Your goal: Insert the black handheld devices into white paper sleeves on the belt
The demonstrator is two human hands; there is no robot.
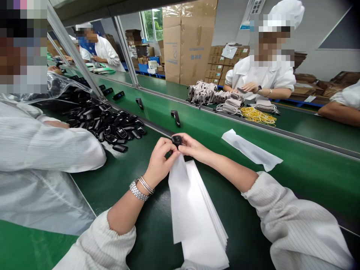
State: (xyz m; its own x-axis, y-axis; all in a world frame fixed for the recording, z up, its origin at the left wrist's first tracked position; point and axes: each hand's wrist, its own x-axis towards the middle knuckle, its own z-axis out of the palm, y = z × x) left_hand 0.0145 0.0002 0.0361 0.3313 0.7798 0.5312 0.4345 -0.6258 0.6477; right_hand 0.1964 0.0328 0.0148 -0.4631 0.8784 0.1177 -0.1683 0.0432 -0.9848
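Note:
My left hand point(159, 163), with a metal watch and bangles at its wrist, is closed in a pinch on the top end of a white pouch point(178, 202). Against that same end, my right hand point(194, 147) grips a small black device point(177, 140) between thumb and fingers. The device's end shows between both hands; its lower part is hidden, so I cannot tell how far it is inside. Beneath the held pouch lies a fanned stack of flat white pouches point(206, 221) on the green table point(152, 225).
Left of me, a co-worker's sleeve point(70, 150) reaches beside a heap of black devices point(112, 123). A green conveyor belt point(202, 131) carries a filled white pouch point(250, 150) and a loose black device point(175, 117). Across it, another person sits by bundled cords point(205, 92) and yellow bands point(258, 115).

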